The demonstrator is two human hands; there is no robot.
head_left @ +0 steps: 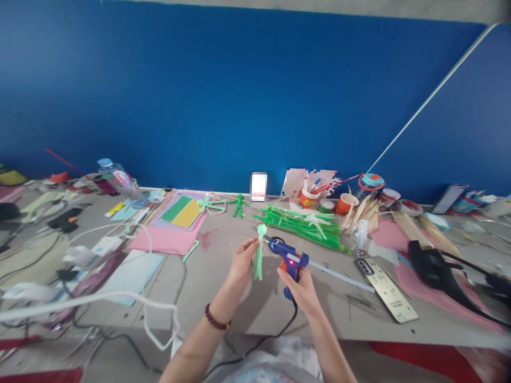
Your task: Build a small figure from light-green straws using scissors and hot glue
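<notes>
Blue glue gun, 1: handle gripped by the fingers of the right hand, red light showing, nozzle pointing left. Pale-green piece, 1: pinched upright in the fingers of the left hand, above the surface, near the nozzle; whether the 2 touch is unclear. Green stems, 1 bundle: lying behind the gun. Dark-green figure, 1: near the blue partition. Phone, 1: back upward, right of the gun.

Grey table | pink paper | pale blue sheet | green stem bundle | phone
</notes>
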